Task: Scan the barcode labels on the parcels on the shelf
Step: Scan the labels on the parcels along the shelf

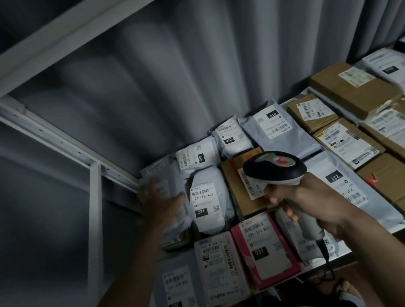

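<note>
Head view: white parcel [207, 202] labelled "231-239-K01" and "231" lies on the shelf [364, 241] among others marked "010". Right hand [304, 201] grips the scanner [275, 166] above a brown box [242, 186]; left hand [160, 202], blurred, rests flat on a grey parcel [160, 182].

Scanner [273, 166]: hard plastic, black head with a slight sheen, pale grey matt handle.
Mailer bags [207, 204]: thin grey-white plastic film, creased, faintly glossy.
Cardboard boxes [353, 88]: brown corrugated card, matt, taped seams shiny.
Pink parcel [264, 251]: smooth pink wrapping with a glossy look.
Labels [203, 197]: white paper, matt, printed black.
Shelf frame [44, 128]: painted metal, white, smooth, punched with small holes.
Curtain [196, 63]: grey cloth, soft matt folds.
Cable [325, 255]: black, rubbery finish.
</note>
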